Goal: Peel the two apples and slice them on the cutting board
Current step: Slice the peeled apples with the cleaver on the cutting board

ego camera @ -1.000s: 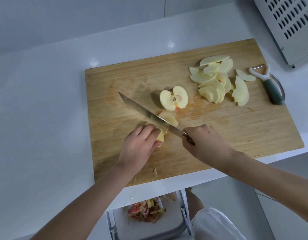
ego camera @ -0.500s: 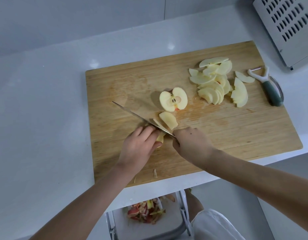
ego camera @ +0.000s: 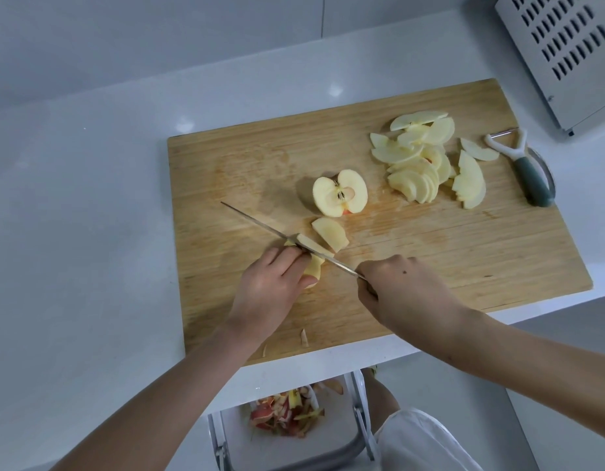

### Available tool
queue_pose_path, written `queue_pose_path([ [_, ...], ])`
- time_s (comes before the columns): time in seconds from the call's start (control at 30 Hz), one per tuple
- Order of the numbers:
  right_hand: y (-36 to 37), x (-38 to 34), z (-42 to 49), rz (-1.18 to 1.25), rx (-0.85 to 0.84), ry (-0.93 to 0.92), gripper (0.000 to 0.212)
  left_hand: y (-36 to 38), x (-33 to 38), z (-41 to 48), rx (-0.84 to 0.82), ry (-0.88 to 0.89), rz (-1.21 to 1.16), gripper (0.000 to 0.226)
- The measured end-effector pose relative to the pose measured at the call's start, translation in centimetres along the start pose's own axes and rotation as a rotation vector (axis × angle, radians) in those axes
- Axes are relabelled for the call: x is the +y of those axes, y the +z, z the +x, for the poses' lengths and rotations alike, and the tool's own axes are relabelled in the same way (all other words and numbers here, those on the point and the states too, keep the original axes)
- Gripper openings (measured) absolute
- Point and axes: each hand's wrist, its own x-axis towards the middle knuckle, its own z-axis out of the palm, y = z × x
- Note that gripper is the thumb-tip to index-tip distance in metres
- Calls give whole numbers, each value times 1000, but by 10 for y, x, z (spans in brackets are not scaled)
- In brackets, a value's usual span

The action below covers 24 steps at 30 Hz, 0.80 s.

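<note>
On the wooden cutting board (ego camera: 430, 253) my left hand (ego camera: 270, 287) presses down a peeled apple piece (ego camera: 313, 266), mostly hidden under the fingers. My right hand (ego camera: 396, 290) grips the handle of a long knife (ego camera: 260, 226), whose blade lies edge-down across that piece. Two fresh slices (ego camera: 330, 234) lean just right of the blade. A peeled apple half (ego camera: 340, 193) lies cut face up, core showing, in the board's middle. A heap of apple slices (ego camera: 426, 161) fills the board's far right.
A green-handled peeler (ego camera: 528, 171) rests at the board's right edge. A perforated grey appliance (ego camera: 566, 52) stands at the top right. Below the counter's front edge a bin (ego camera: 284, 447) holds red peelings. Small peel scraps (ego camera: 304, 336) lie near the board's front edge.
The knife has come down through the held apple piece, and a new slice now leans beside the earlier one. My right hand has shifted slightly left and back right with the stroke.
</note>
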Motion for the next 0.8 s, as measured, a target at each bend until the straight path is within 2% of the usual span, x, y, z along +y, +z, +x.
queue_pose_path([
  [0.17,12,-3,23,-4,-34,13,35,-1,0,0,0,-11,-15,34],
  [0.3,21,-4,38,90,14,16,13,-2,0,-1,-11,-12,-12,34],
  [0.53,10,14,25,250,62,22,37,-2,-2,-5,7,-20,-39,30],
  [0.8,-6,2,1,54,3,-1,38,-1,-1,-5,25,-5,-57,31],
])
